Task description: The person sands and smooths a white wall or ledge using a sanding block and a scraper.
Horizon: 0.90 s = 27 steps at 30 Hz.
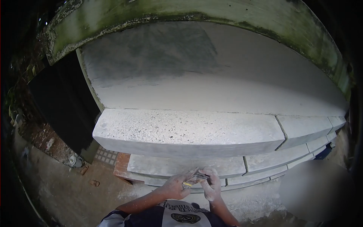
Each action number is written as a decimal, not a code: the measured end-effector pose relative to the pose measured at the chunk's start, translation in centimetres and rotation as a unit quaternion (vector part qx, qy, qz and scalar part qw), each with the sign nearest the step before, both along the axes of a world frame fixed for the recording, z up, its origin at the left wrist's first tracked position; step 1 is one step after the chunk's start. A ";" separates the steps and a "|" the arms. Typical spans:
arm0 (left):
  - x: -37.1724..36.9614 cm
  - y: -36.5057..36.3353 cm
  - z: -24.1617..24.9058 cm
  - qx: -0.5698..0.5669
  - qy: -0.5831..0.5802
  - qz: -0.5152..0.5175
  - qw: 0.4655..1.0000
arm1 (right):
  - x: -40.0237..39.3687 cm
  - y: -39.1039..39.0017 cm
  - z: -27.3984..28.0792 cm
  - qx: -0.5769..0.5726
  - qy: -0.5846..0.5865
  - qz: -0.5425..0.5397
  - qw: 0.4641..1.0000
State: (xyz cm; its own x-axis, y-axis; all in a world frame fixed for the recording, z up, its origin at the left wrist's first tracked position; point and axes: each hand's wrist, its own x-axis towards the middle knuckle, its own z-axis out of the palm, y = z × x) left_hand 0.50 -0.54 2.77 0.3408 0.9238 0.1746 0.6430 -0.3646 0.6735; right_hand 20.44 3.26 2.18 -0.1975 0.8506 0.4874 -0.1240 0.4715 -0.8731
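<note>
Both of my hands are coated in pale dust and meet in front of my chest, above the lower white ledges. My left hand (177, 187) is closed on a small, thin piece with a dark face and a yellow edge (187, 184), which looks like folded sandpaper. The fingers of my right hand (211, 184) are bent round the other side of the same piece. Fingers cover part of it, so its full shape is hidden. Just beyond my hands lies a pale ledge (185, 164), below the speckled top slab (181, 126).
A smooth pale panel (257, 89) with a dark grey patch (159, 51) rises behind the slab, under a mossy concrete edge (181, 10). At the left are a dark opening (64, 102), orange-brown sandals (94, 183) and a brick-coloured block (121, 166). A blurred round area covers the lower right.
</note>
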 end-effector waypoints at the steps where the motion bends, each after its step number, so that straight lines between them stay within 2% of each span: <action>1: 0.2 0.1 -0.7 -0.009 0.018 -0.006 1.000 | 0.2 0.2 0.0 -0.005 -0.009 0.031 0.999; 3: 0.6 0.4 -0.9 -0.032 0.022 -0.016 0.999 | 0.5 0.3 -0.3 -0.015 -0.027 0.094 0.995; 6: 1.3 0.8 0.0 -0.064 -0.016 -0.026 0.997 | 0.5 0.0 -2.3 -0.100 0.052 0.085 0.990; 8: 1.7 0.5 1.8 -0.077 -0.037 -0.027 0.996 | 0.8 0.2 -2.0 -0.083 0.037 0.075 0.993; 11: 1.6 0.3 1.9 0.034 -0.037 -0.025 0.998 | 1.0 0.5 -1.9 -0.081 0.033 0.017 0.996; 12: 1.4 0.1 3.3 0.005 -0.033 -0.018 0.999 | 1.1 0.8 -1.8 -0.082 0.034 -0.011 0.996; 14: 0.2 -0.6 7.3 -0.051 -0.026 -0.005 0.998 | 1.6 1.5 -0.3 -0.084 0.105 -0.003 0.991; 15: -0.8 -1.0 7.7 -0.059 -0.003 0.007 0.998 | 1.9 1.9 0.3 -0.084 0.141 0.001 0.986; 17: -3.2 -1.9 8.4 -0.076 0.046 0.031 0.996 | 3.5 3.0 0.4 -0.060 0.022 -0.042 0.997; 20: -5.0 -4.4 11.5 0.039 0.023 0.032 0.998 | 5.5 4.2 0.2 -0.056 -0.128 -0.062 0.988; 22: -6.2 -5.6 14.3 0.154 0.078 0.000 0.985 | 5.8 4.8 1.2 -0.008 -0.188 -0.066 0.980; 26: -7.9 -7.0 19.4 0.319 0.177 -0.029 0.931 | 5.9 5.4 0.4 0.008 -0.187 -0.073 0.980; 27: -8.0 -7.3 20.9 0.337 0.201 -0.003 0.920 | 5.9 5.5 0.6 0.009 -0.188 -0.070 0.980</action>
State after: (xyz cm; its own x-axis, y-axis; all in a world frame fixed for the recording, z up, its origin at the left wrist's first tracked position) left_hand -7.52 -7.80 23.69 0.5087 0.6491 0.5656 0.7867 -0.6173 0.0009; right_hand 26.34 8.74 2.79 -0.2471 0.8740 0.4185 0.2719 0.4771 -0.8357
